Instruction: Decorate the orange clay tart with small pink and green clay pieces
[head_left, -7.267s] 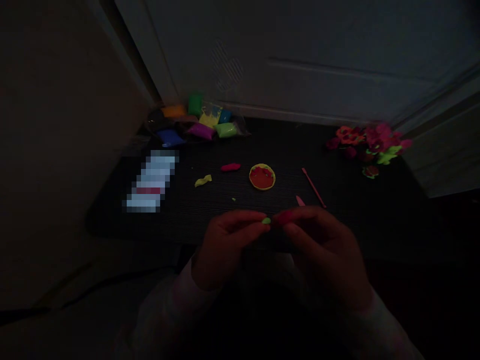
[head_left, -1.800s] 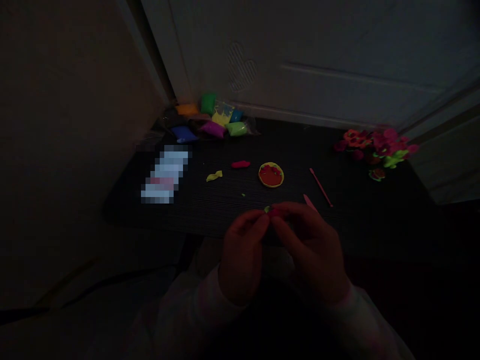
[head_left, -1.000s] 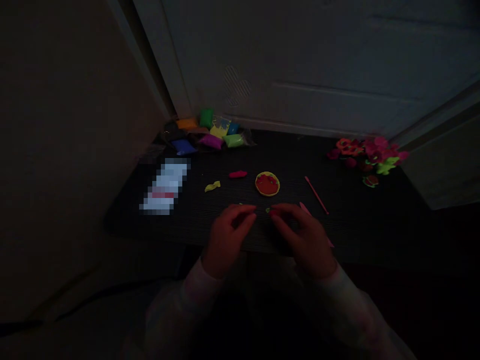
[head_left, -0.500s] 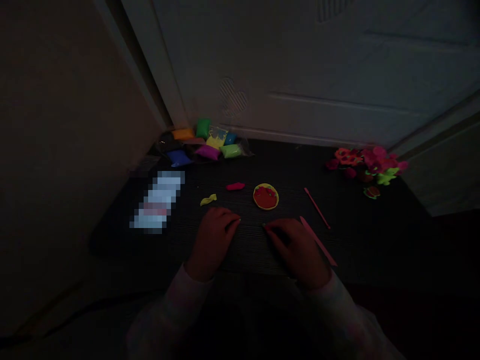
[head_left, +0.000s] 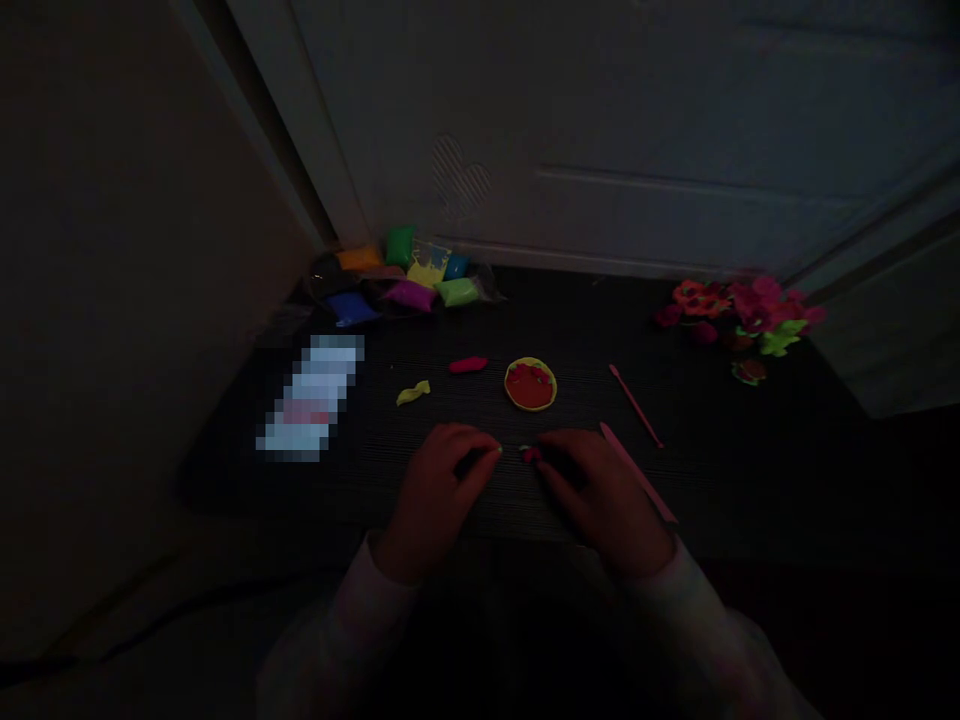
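Note:
The room is very dark. My left hand (head_left: 439, 490) hovers low over the dark table (head_left: 712, 460), fingers curled, with a tiny green speck at its fingertips. My right hand (head_left: 600, 495) pinches a small pink clay piece (head_left: 531, 455) that has a bit of green on it. The two hands almost touch at their fingertips. Just beyond them lies a round red clay disc with a yellow rim (head_left: 530, 384).
A pink clay lump (head_left: 467, 364) and a yellow-green scrap (head_left: 413, 392) lie left of the disc. Two pink modelling tools (head_left: 635, 391) (head_left: 637, 472) lie to the right. Coloured clay packets (head_left: 397, 280) sit at the back left, clay flowers (head_left: 742, 310) at the back right, a blurred pack (head_left: 311, 397) at the left.
Both hands came down from chest height to the table top. They parted for a moment, then closed in again at the fingertips around the pink piece.

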